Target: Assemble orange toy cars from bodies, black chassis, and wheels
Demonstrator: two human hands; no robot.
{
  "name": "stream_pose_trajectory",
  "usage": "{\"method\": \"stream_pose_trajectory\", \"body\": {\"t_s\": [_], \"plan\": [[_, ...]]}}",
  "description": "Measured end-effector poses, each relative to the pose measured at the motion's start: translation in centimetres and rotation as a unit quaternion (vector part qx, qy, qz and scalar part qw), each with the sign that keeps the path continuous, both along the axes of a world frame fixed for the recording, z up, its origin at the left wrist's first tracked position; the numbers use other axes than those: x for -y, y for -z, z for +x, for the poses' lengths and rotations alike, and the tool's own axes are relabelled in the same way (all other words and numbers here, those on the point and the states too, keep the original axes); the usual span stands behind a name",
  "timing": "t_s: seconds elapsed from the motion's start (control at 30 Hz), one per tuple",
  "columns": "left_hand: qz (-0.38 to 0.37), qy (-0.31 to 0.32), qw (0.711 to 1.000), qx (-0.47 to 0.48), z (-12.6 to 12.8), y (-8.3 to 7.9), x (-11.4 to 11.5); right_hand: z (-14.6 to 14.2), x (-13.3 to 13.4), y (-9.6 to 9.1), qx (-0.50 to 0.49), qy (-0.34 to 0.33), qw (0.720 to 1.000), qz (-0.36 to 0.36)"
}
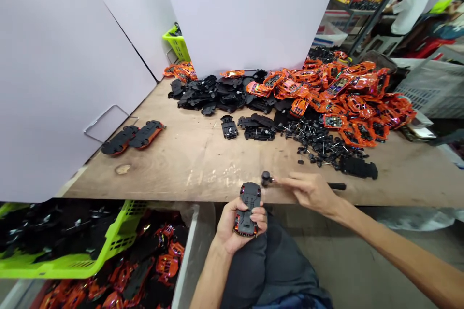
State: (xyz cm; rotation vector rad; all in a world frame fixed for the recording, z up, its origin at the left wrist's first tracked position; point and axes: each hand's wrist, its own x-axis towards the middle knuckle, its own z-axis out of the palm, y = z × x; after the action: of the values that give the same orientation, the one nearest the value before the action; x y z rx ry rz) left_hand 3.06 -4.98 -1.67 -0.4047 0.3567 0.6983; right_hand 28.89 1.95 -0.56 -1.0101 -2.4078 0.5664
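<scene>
My left hand (237,224) is closed round a toy car (248,208) held upside down over my lap, its black chassis facing up and its orange body underneath. My right hand (308,190) pinches a small black wheel on a metal axle (267,178) just right of the car's front end, above the table's near edge. A heap of loose wheels and axles (319,145) lies on the wooden table (188,159) beyond my right hand.
Piles of orange car bodies (348,101) and black chassis (217,94) cover the table's far side. Two assembled cars (132,137) lie at the left by a white partition. A green basket (108,246) and bin of cars sit below left. A person sits far right.
</scene>
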Motion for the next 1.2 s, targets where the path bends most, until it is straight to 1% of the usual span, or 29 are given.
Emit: {"method": "stream_pose_trajectory", "body": {"t_s": [0.03,0.1,0.17,0.2,0.23,0.27,0.33,0.37,0.4,0.43,0.47,0.53,0.57,0.63,0.7,0.73,0.77,0.8,0.87,0.93,1.03,1.13,1.17,1.2], "plan": [[0.016,-0.009,0.999,-0.036,0.2,0.0,0.3,0.6,-0.4,-0.2,0.011,0.012,1.000,0.006],[0.051,-0.008,0.986,-0.161,0.7,0.0,1.3,0.9,-1.2,-0.7,0.010,0.066,0.997,0.034],[0.096,0.014,0.950,-0.297,1.1,-0.4,2.5,0.1,-1.1,-1.2,-0.035,0.149,0.986,0.061],[0.123,0.011,0.930,-0.346,1.2,-0.7,2.9,-0.7,-0.5,-1.4,-0.079,0.181,0.979,0.048],[0.150,-0.010,0.913,-0.378,1.3,-1.1,3.0,-1.6,0.5,-1.6,-0.138,0.194,0.971,0.009],[0.176,-0.050,0.899,-0.399,1.2,-1.5,2.9,-2.8,1.6,-1.6,-0.198,0.181,0.962,-0.055],[0.218,-0.148,0.864,-0.429,0.8,-2.3,1.6,-5.0,4.0,-1.4,-0.295,0.119,0.928,-0.196],[0.239,-0.176,0.845,-0.445,0.3,-2.7,0.6,-6.1,4.8,-1.1,-0.319,0.102,0.911,-0.240],[0.266,-0.176,0.826,-0.465,-0.2,-3.0,-0.5,-6.9,5.2,-0.8,-0.338,0.110,0.902,-0.247],[0.301,-0.154,0.804,-0.489,-0.9,-3.3,-1.7,-7.5,5.1,-0.4,-0.342,0.124,0.903,-0.229],[0.340,-0.113,0.779,-0.515,-1.5,-3.5,-2.9,-7.9,4.7,0.0,-0.337,0.136,0.911,-0.196],[0.417,-0.023,0.714,-0.562,-2.5,-3.8,-4.8,-7.8,3.2,0.7,-0.307,0.133,0.933,-0.132],[0.448,0.008,0.679,-0.581,-2.7,-3.8,-5.4,-7.6,2.4,1.0,-0.290,0.125,0.942,-0.116],[0.495,0.038,0.622,-0.605,-2.7,-3.4,-6.0,-7.0,1.4,1.6,-0.274,0.129,0.947,-0.111],[0.522,0.042,0.583,-0.621,-2.4,-2.6,-6.0,-7.0,1.4,2.0,-0.278,0.149,0.942,-0.114],[0.528,0.040,0.570,-0.628,-2.2,-2.3,-5.8,-7.1,1.6,2.2,-0.283,0.156,0.940,-0.109],[0.529,0.037,0.563,-0.634,-2.1,-2.0,-5.7,-7.4,1.9,2.3,-0.287,0.158,0.939,-0.099],[0.525,0.032,0.561,-0.639,-2.1,-1.8,-5.5,-7.6,2.1,2.3,-0.291,0.158,0.940,-0.082],[0.501,0.017,0.573,-0.648,-2.3,-1.6,-5.5,-8.1,2.4,2.0,-0.291,0.146,0.944,-0.045],[0.473,0.006,0.591,-0.654,-2.8,-1.7,-5.6,-8.5,2.2,1.2,-0.287,0.125,0.950,-0.017],[0.420,-0.028,0.619,-0.663,-3.2,-1.6,-5.5,-9.2,1.9,-0.8,-0.289,0.105,0.951,-0.001],[0.380,-0.075,0.672,-0.632,-2.6,-1.3,-4.8,-10.4,2.1,-2.7,-0.287,0.120,0.950,-0.014],[0.380,-0.085,0.685,-0.615,-2.4,-1.2,-4.5,-10.8,2.1,-3.1,-0.286,0.130,0.949,-0.018],[0.386,-0.092,0.690,-0.605,-2.2,-1.2,-4.4,-11.1,2.1,-3.3,-0.285,0.140,0.948,-0.022]]}}
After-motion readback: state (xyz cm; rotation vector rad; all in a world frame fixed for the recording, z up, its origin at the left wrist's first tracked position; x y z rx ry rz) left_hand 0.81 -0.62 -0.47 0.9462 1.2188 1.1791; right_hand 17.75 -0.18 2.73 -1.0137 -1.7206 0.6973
